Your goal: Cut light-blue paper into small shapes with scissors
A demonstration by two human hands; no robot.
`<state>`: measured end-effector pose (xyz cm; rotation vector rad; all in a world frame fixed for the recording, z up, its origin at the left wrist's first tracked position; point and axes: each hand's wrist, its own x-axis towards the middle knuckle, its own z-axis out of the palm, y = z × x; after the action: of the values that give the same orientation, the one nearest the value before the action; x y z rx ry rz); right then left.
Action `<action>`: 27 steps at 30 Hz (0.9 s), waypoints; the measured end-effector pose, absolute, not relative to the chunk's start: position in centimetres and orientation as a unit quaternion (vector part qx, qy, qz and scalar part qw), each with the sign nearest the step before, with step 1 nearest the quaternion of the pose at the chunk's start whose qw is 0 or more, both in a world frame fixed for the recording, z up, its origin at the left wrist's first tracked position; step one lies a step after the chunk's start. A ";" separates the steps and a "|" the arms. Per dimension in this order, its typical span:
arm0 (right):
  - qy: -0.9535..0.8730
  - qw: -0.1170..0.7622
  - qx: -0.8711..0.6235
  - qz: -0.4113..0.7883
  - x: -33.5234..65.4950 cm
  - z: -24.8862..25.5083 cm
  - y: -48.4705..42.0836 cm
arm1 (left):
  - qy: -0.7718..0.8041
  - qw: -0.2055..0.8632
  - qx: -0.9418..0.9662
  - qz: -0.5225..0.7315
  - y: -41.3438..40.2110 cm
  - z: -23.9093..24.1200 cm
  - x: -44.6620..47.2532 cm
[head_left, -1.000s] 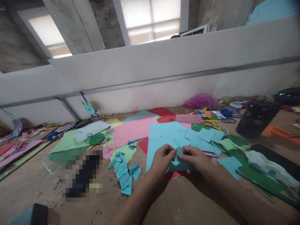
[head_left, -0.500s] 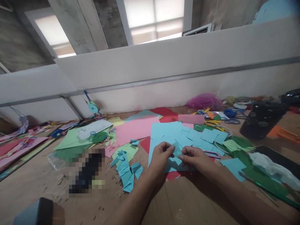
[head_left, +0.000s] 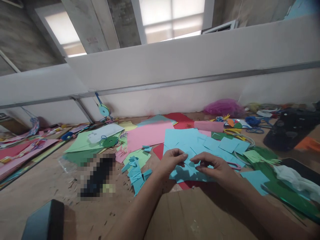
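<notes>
Both my hands meet over a large blue paper sheet (head_left: 180,136). Thumb and fingers of my left hand (head_left: 171,163) pinch a small piece of blue paper (head_left: 187,164), which is hard to separate from the blue beneath it. My right hand (head_left: 212,168) hovers at the right side of that piece, its thumb and forefinger apart; contact with the paper cannot be made out. Several cut blue squares (head_left: 228,144) lie beyond the right hand, beside a pink-handled tool (head_left: 233,165). Left of my left forearm is a heap of folded blue paper pieces (head_left: 136,173).
Pink (head_left: 150,135), red and green sheets spread behind the blue one. A black cylindrical object (head_left: 287,130) stands at the right, near a crumpled white tissue (head_left: 295,180). A dark box (head_left: 43,220) sits front left. A white partition (head_left: 160,70) bounds the back.
My right hand's fingers have spread and drawn slightly away from the small blue paper. The left hand keeps its pinch. The whole view has shifted a little, moving the scene rightward.
</notes>
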<state>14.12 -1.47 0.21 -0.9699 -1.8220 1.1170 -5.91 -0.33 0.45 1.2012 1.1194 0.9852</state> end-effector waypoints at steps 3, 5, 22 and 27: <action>-0.739 0.374 -0.354 0.434 14.0 0.2 -1.6 | 0.473 0.594 0.517 0.394 -0.5 0.3 -5.8; -0.753 0.367 -0.338 0.429 14.0 0.0 -1.5 | 0.466 0.608 0.514 0.386 -0.7 0.3 -5.8; -0.779 0.364 -0.351 0.371 14.0 -0.9 -1.3 | 0.441 0.627 0.514 0.384 -1.2 0.0 -5.1; -0.775 0.367 -0.350 0.377 14.2 -0.7 -1.2 | 0.445 0.610 0.518 0.402 -1.0 0.1 -5.2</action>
<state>14.19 -1.23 -0.70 -0.8991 -1.9915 0.9692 -5.22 -0.99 0.14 1.1965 1.0281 0.9274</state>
